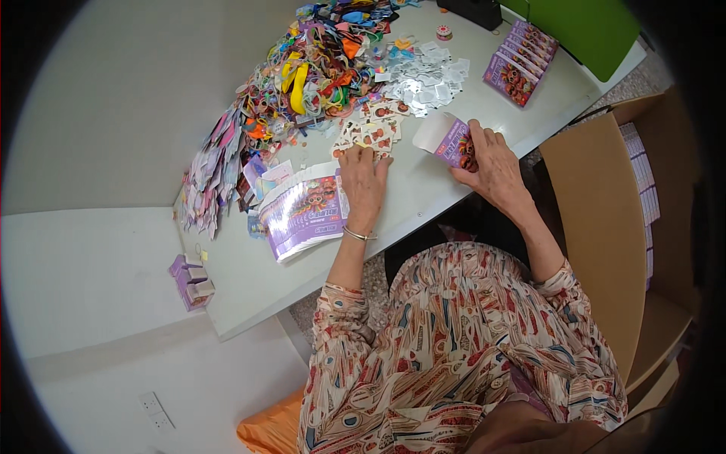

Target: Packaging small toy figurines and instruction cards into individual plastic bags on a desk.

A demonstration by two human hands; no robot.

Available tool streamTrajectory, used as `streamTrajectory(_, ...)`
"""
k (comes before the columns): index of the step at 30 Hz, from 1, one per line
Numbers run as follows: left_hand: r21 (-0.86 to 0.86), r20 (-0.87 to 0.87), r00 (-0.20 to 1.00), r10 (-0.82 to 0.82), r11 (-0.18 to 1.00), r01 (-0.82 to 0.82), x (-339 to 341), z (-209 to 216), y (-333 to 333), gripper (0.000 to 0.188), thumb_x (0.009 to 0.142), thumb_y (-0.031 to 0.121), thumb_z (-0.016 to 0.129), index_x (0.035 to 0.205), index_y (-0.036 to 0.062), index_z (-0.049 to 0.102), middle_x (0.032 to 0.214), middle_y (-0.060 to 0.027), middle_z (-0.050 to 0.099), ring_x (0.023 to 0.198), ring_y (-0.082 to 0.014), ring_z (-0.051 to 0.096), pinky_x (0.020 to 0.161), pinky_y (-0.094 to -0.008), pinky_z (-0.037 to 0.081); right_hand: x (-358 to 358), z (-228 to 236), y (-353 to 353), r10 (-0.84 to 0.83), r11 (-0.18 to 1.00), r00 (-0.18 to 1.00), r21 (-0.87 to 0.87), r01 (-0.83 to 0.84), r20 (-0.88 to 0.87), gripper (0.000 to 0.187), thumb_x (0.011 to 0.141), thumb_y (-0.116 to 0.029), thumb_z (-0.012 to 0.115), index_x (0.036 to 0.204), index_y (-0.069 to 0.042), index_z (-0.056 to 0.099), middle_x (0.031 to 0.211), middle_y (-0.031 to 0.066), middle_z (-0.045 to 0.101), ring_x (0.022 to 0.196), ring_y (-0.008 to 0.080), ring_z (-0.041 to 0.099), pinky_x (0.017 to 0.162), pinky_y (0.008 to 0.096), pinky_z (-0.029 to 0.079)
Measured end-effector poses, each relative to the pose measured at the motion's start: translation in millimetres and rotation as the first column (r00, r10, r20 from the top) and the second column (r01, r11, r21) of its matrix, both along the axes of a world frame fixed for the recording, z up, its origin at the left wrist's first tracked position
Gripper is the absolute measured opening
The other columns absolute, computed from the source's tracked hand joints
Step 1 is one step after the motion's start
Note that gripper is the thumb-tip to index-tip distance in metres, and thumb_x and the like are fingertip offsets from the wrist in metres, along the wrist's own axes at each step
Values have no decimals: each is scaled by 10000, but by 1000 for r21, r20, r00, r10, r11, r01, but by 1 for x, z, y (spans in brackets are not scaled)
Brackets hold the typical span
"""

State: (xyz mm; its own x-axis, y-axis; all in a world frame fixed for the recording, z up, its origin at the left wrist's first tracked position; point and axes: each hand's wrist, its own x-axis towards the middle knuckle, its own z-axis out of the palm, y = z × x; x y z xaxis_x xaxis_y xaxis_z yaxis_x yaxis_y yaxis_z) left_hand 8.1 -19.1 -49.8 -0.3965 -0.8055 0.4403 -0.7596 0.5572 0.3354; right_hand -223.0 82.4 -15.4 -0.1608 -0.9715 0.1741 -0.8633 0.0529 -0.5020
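Note:
My right hand point(495, 168) grips a small purple printed carton point(455, 144), its white end flap standing out on the left side. At the table's middle, my left hand point(361, 185) reaches over a loose spread of small printed cards point(376, 130) with cartoon figures. Its fingers touch the near edge of the cards and its thumb stands apart. Just left of that wrist lies a fanned stack of flat purple cartons point(302, 212). Whatever may be under the left fingertips is hidden.
A big heap of coloured bands and trinkets point(325, 68) covers the back, beside clear little packets point(431, 79). Pastel sheets point(215, 170) pile at left. Filled purple cartons point(522, 64) stand in a row at far right. A large cardboard box point(605, 227) stands right of the table.

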Motion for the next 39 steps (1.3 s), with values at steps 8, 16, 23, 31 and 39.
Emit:
streamTrajectory(8,-70,-101,995,21,997,-28,9,0,-12,95,819,99,648,843,8,636,930,-134,590,877,-318,560,755,-436,463,6,4,-3,42,999,998,-12,-43,-45,827,685,-277,779,1321,46,360,989,221,575,963,365,562,843,423,473)
streamTrajectory(16,84,-115,993,15,996,-5,41,22,-32,247,856,212,678,988,3,679,1043,-166,665,984,-338,604,888,-412,462,19,4,-10,98,994,995,40,-100,32,772,683,-240,785,1278,25,370,1003,211,553,943,375,565,801,438,488)
streamTrajectory(23,116,472,874,114,975,-189,221,11,-136,473,629,333,825,1043,145,692,989,-133,661,1007,-318,591,860,-425,463,31,3,-16,115,993,991,45,-113,-64,793,677,-238,784,1299,38,377,1008,209,557,913,374,567,788,435,499)
streamTrajectory(31,306,327,943,-59,951,-46,223,20,-165,293,661,198,817,879,87,655,835,-127,647,848,-296,600,759,-406,474,29,-2,-16,91,995,991,39,-88,-99,800,671,-242,780,1298,46,375,1001,210,560,905,372,567,784,428,502)
streamTrajectory(39,470,-636,735,236,873,128,128,73,-126,74,887,97,665,865,41,621,766,53,575,671,-27,491,607,-200,399,31,-2,-19,57,993,997,104,-50,-57,759,678,-260,776,1255,41,385,972,205,566,859,365,590,730,420,518)
